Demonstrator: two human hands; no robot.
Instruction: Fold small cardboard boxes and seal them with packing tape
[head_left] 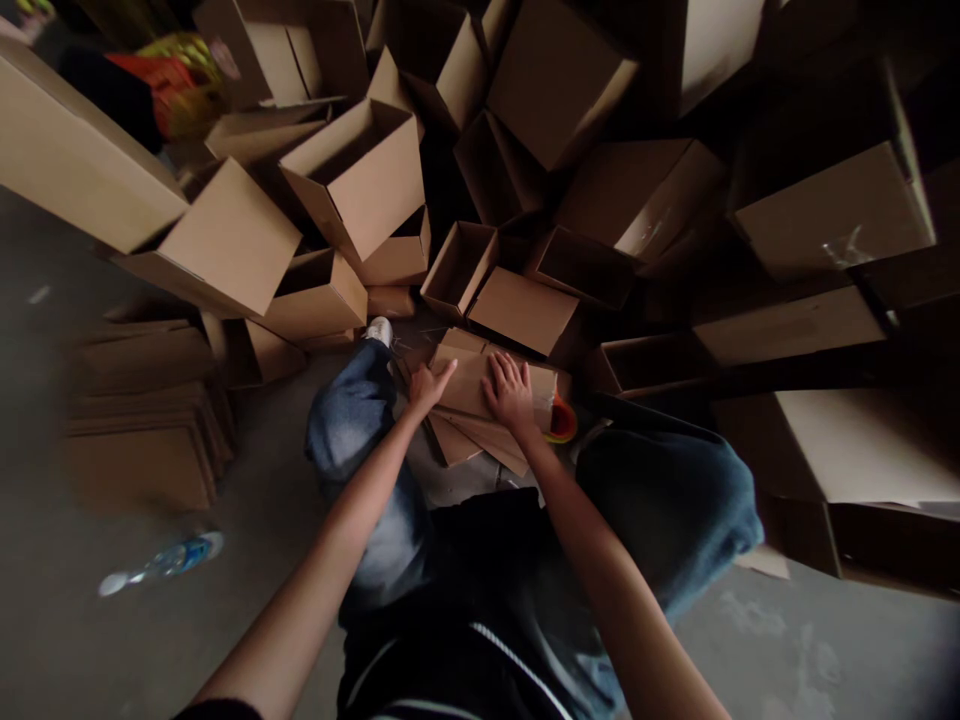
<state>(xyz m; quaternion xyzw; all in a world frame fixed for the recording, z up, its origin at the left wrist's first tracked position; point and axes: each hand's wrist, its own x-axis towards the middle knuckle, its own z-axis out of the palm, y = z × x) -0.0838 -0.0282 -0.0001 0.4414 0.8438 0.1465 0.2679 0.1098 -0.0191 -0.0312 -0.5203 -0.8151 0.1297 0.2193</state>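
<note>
Between my knees lies a flattened cardboard box [469, 385], with more flat cardboard sheets [454, 440] fanned out beneath it. My left hand [430, 388] is closed at the left edge of the flattened box, its thumb stretched over the top; the fingertips are hidden. My right hand [512, 392] rests palm down on the right part of the same box, fingers extended and somewhat spread. Right beside that hand, an orange and yellow ring-shaped object [561, 418] shows partly from behind the cardboard.
Many opened cardboard boxes [375, 190] are heaped in front and to the right. A stack of flat cardboard [142, 420] stands on the left, with a plastic bottle [169, 560] lying on the concrete floor [285, 480] nearby. A large box [862, 450] sits by my right knee.
</note>
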